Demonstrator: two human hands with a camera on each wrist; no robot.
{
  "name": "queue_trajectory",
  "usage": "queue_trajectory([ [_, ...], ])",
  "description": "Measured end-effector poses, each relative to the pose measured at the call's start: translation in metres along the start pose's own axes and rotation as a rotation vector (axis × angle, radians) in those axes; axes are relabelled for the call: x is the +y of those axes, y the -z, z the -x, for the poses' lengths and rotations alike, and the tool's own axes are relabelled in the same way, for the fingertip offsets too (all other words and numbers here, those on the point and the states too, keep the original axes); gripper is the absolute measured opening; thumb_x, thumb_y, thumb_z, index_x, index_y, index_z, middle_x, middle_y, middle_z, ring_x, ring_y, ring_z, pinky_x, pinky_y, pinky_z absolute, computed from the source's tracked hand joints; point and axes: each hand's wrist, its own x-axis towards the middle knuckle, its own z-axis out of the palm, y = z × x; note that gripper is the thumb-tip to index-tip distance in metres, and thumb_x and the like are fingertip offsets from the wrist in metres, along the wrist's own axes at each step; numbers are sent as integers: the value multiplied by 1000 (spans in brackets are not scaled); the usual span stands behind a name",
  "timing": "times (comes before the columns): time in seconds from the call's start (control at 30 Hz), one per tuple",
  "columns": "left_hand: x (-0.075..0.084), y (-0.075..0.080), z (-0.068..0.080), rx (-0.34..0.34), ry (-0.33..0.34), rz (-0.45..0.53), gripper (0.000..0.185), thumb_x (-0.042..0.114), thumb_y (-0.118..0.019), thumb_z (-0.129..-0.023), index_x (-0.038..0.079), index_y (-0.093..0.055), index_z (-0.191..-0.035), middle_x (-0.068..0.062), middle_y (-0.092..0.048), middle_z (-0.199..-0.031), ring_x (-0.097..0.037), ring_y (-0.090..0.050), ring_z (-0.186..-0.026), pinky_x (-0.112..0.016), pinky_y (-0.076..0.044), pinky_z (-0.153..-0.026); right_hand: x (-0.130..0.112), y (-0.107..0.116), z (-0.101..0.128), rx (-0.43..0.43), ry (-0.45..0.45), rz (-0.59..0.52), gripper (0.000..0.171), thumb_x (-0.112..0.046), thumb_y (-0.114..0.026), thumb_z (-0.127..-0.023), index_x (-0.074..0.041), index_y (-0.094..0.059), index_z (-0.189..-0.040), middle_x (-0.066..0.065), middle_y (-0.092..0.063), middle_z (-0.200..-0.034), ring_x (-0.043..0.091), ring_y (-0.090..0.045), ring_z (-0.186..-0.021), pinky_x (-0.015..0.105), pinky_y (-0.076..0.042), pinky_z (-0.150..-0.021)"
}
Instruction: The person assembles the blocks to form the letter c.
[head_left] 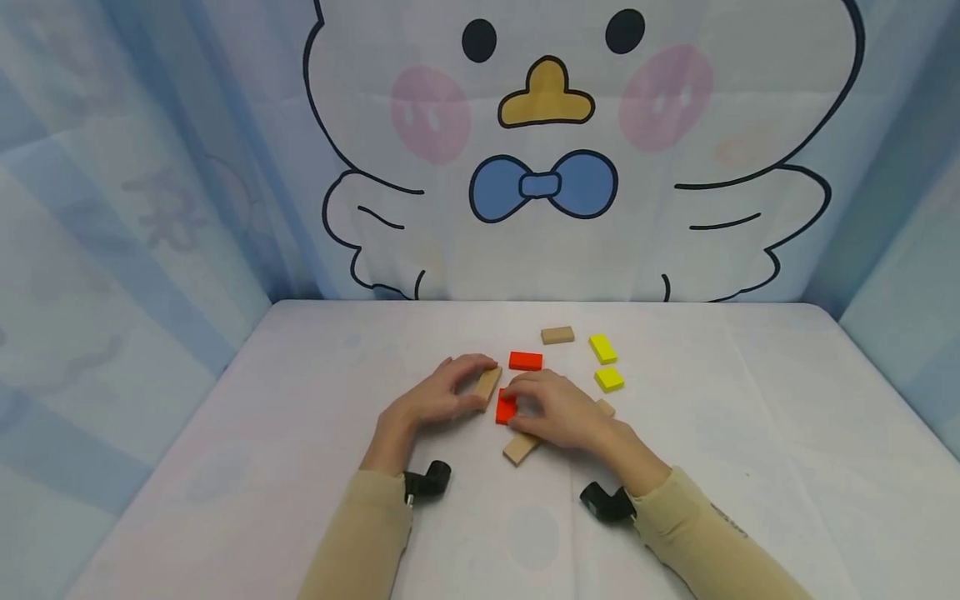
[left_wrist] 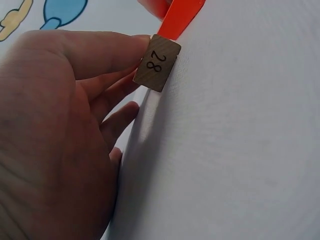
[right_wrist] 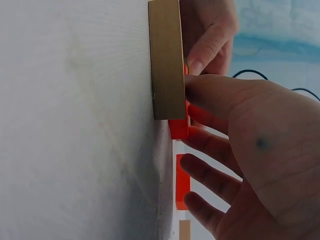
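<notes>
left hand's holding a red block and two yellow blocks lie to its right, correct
Not quite: the left hand holds a wooden block, not a red one, as the left wrist view shows; the two yellow blocks do lie to its right.

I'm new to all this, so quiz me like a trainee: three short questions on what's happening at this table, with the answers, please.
1. Count: how many yellow blocks lie on the table?
2. True or false: the left hand is holding a yellow block.
3. Choose: which colour of block is between the fingertips of the right hand?
A) yellow
B) red
C) blue

Key:
1. Two.
2. False; it holds a wooden block.
3. B, a red block.
</notes>
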Motion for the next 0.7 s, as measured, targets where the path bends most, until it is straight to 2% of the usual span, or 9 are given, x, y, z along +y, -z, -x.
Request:
queue_trajectory([
  [0.1,1,-1,-1,15,7,-1,53,31,-64,-86,20,-47,-135,4,-41,-140,-15,-31,-128,-41,-22,-107,0,1,0,-3,10,-3,30,-27,-69,-84,-17,-65,-113,-7,-59,-112,13,-49,-109,36,-39,-96],
  [0.53,-2,-3,-7,109,6,-30,55,34,-68,-84,15,-50,-132,1,-44,-136,-15,-36,-127,-36,-26,-106,1,3,0,-26,77,-18,32,-20,-69,-85,-13,-64,-116,-6,-60,-116,13,-51,-111,37,-37,-99],
  [0.7,-2,-3,-7,124,11,-20,56,34,-69,-83,14,-50,-132,0,-44,-137,-15,-36,-127,-35,-27,-106,-2,4,1,-50,58,-5,34,-20,-67,-86,-13,-64,-118,-3,-57,-123,16,-47,-117,41,-34,-101],
])
